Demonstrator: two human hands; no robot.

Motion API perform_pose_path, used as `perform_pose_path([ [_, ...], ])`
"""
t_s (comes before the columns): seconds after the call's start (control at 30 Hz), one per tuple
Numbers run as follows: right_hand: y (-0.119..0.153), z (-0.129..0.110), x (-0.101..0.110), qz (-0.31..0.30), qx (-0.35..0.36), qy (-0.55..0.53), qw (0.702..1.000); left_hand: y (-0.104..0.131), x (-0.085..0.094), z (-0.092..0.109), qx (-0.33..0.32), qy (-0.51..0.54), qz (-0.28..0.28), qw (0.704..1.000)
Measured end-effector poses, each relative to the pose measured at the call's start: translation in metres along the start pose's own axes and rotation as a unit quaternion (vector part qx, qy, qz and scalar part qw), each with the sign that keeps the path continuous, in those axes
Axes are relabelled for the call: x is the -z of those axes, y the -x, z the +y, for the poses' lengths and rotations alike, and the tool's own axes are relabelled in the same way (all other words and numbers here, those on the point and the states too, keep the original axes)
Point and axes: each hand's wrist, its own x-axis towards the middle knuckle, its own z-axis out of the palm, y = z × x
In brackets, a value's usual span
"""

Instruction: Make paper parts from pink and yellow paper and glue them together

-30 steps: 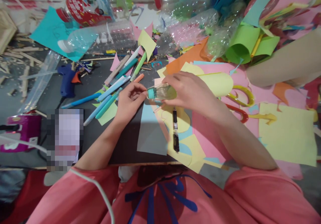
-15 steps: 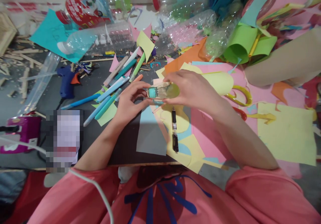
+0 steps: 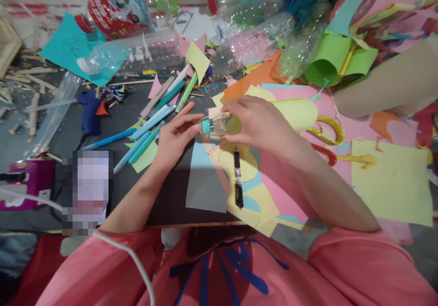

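A small clear bottle [image 3: 224,124] with a teal cap [image 3: 205,126] lies sideways above the paper, its cap toward the left. My right hand [image 3: 253,118] is wrapped round the bottle's right end. The fingers of my left hand [image 3: 177,137] are at the cap, thumb and fingertips bent against its left side. Below the bottle a black pen [image 3: 238,178] rests on pale yellow paper [image 3: 267,203]. Several felt pens [image 3: 153,122] in blue, teal and green lie left of my left hand.
A blue glue gun [image 3: 91,114], a phone [image 3: 92,182] and a purple box [image 3: 30,182] are at the left. Plastic bottles [image 3: 143,50] line the back. Yellow-handled scissors [image 3: 337,132], a cardboard tube [image 3: 386,80] and coloured paper [image 3: 390,178] lie at the right.
My left fingers have shifted slightly left and straightened somewhat, showing more of the cap. The bottle has moved slightly left in my right hand.
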Motion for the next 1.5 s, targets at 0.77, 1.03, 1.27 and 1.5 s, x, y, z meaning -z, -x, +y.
perform_pose_path([
  [0.77, 0.002, -0.019, -0.012, 0.017, -0.002, 0.046, 0.999, 0.000, 0.001, 0.005, 0.043, 0.059, -0.003, 0.997],
  [1.03, 0.004, -0.022, -0.014, 0.040, 0.023, 0.052, 0.998, -0.001, 0.003, 0.008, 0.061, 0.123, -0.039, 0.990],
  [1.27, 0.003, -0.022, -0.014, 0.043, 0.014, 0.049, 0.998, -0.002, -0.001, 0.007, 0.027, 0.110, -0.008, 0.994],
  [1.5, 0.003, -0.024, -0.014, 0.033, 0.006, 0.041, 0.999, 0.000, -0.002, 0.006, 0.030, 0.046, 0.016, 0.998],
])
